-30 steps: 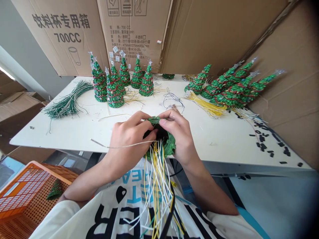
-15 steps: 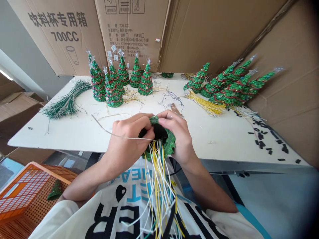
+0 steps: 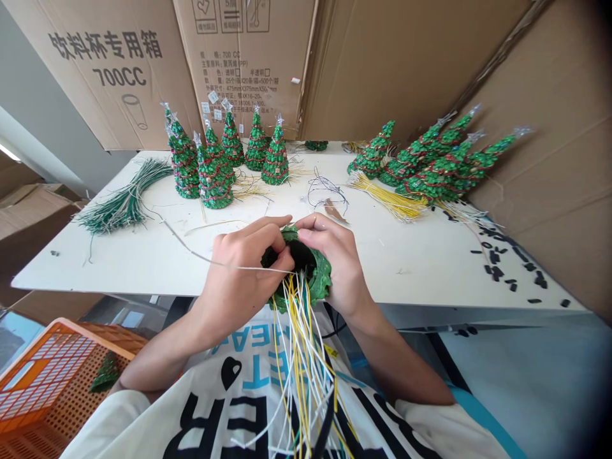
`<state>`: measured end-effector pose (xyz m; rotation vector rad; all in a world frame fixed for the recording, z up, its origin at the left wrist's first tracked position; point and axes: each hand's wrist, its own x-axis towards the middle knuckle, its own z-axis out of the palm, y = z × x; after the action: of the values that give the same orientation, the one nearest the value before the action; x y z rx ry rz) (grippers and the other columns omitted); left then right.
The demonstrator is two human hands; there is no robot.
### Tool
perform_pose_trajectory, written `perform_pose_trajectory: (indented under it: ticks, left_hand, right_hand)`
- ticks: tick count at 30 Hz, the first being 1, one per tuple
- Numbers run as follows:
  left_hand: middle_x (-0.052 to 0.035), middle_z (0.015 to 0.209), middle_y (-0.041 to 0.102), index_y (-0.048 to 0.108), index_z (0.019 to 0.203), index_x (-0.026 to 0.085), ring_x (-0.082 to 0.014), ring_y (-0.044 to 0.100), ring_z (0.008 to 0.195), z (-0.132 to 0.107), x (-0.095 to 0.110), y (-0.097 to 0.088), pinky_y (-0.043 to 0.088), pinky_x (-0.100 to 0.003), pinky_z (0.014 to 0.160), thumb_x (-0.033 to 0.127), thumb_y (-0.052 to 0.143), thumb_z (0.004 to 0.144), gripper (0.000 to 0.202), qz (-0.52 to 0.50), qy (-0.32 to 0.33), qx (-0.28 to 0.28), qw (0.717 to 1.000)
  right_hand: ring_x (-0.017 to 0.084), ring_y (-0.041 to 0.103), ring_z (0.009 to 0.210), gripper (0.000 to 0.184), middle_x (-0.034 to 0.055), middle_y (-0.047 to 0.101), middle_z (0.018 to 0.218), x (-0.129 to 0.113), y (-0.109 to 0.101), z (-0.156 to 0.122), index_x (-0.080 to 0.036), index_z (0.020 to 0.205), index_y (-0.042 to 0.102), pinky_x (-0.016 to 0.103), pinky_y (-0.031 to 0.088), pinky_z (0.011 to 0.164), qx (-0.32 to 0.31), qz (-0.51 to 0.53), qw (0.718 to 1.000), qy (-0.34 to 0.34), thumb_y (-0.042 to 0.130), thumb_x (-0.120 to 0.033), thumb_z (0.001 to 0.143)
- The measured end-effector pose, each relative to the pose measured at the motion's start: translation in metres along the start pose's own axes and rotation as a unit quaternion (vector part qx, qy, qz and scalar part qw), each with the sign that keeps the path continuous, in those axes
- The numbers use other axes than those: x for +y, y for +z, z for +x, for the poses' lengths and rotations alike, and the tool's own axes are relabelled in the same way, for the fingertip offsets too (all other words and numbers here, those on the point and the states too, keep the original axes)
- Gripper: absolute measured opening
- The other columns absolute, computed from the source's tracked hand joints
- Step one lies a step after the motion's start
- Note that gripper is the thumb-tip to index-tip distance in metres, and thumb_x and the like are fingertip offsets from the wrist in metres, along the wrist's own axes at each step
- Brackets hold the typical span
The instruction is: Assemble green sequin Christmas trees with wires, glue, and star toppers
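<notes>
L hand (image 3: pixel 243 271) in hollow green plastic tree (image 3: pixel 321 275), fingers' grasp unclear; R hand (image 3: pixel 337 261) grips it. Prob. fitting thin white/yellow wires (image 3: pixel 300 357); needs steady hold.

White wire (image 3: pixel 191 250): a second ago nearly level across the left hand (image 3: pixel 246 268); now its free half is swung up and outward, curving over the worktop (image 3: pixel 406 255) toward the green wire bundle (image 3: pixel 127 197). Contact there cannot be told. Hollow green tree (image 3: pixel 322 280): opening turned slightly, more of the inner rim exposed beside the right hand (image 3: pixel 339 261). Camera view shifted: worktop items sit farther left in frame.
</notes>
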<state>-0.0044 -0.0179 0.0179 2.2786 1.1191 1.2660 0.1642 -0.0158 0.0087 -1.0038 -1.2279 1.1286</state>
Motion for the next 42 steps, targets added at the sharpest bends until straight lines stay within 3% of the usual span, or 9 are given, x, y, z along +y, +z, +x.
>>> perform_pose_trajectory:
  ticks: [5,18,27,34,42]
  left_hand:
    - [-0.0049,0.137,0.082,0.064,0.080,0.019,-0.0189,0.080,0.100,0.000,0.000,0.001,0.052,-0.029,0.073,0.005,0.072,0.095,0.022,0.001,-0.008,0.000,1.000]
    - [-0.0033,0.151,0.073,0.060,0.074,0.017,-0.0078,0.065,0.070,0.002,0.003,-0.001,0.049,-0.029,0.070,0.001,0.071,0.090,0.026,-0.010,-0.017,-0.009,1.000]
    - [-0.0042,0.147,0.074,0.075,0.078,0.019,-0.0183,0.079,0.101,0.003,0.002,-0.001,0.058,-0.033,0.084,0.007,0.079,0.092,0.019,0.010,0.003,-0.002,1.000]
    - [-0.0089,0.145,0.074,0.075,0.079,0.017,-0.0159,0.079,0.093,0.004,-0.002,0.001,0.058,-0.034,0.087,0.010,0.077,0.097,0.019,0.012,0.019,-0.006,1.000]
    - [-0.0070,0.121,0.080,0.069,0.079,0.017,-0.0151,0.074,0.084,0.005,-0.009,0.003,0.052,-0.031,0.074,0.013,0.070,0.101,0.023,0.088,0.058,-0.029,0.994]
  right_hand:
    - [0.017,0.053,0.074,0.019,-0.0017,0.060,0.074,0.000,0.000,0.000,-0.023,0.078,0.067,0.033,0.039,0.069,0.001,0.012,1.000,0.009,0.071,-0.038,0.089]
    - [0.020,0.059,0.082,0.018,0.0007,0.069,0.079,0.001,-0.001,0.002,-0.023,0.079,0.071,0.036,0.042,0.077,0.008,-0.003,1.000,0.000,0.070,-0.038,0.087]
    - [0.019,0.059,0.080,0.017,0.0001,0.067,0.079,0.002,-0.001,0.004,-0.023,0.080,0.070,0.035,0.042,0.076,0.005,0.008,1.000,-0.001,0.070,-0.039,0.086]
    - [0.019,0.060,0.082,0.017,-0.0003,0.067,0.081,0.003,-0.004,0.007,-0.023,0.083,0.070,0.034,0.043,0.077,0.004,-0.006,1.000,-0.023,0.070,-0.039,0.088]
    - [0.017,0.051,0.073,0.024,-0.0022,0.058,0.070,0.004,-0.004,0.008,-0.024,0.070,0.062,0.034,0.037,0.070,0.003,-0.027,0.999,-0.032,0.069,-0.037,0.088]
